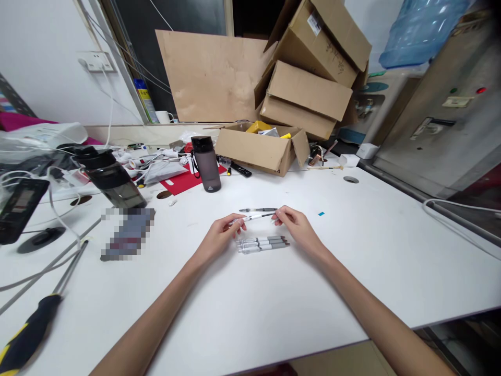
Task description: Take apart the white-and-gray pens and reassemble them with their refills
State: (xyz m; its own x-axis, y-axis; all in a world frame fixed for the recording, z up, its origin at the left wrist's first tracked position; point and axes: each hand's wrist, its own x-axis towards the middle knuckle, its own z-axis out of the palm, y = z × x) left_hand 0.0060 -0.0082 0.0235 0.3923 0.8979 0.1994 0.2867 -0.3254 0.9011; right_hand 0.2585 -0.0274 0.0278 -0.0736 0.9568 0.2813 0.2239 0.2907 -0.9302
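My left hand (225, 230) pinches one end of a white pen (256, 216). The fingers of my right hand (293, 222) are closed at the pen's dark end, so both hands hold it, nearly level, just above the white table. A small pale bit shows by my right fingertips, too small to name. Just beyond the held pen lies a dark, clear-barrelled pen (250, 210). On the near side, several grey and white pens (263, 244) lie side by side in a row on the tabletop, between my two wrists.
A dark water bottle (207, 166) stands behind my hands, with an open cardboard box (254, 149) beyond it. Left are a larger bottle (113, 180), a blurred-out flat object (129, 235) and a screwdriver (39, 318). Cables clutter the back left. A blue scrap (321, 213) lies right.
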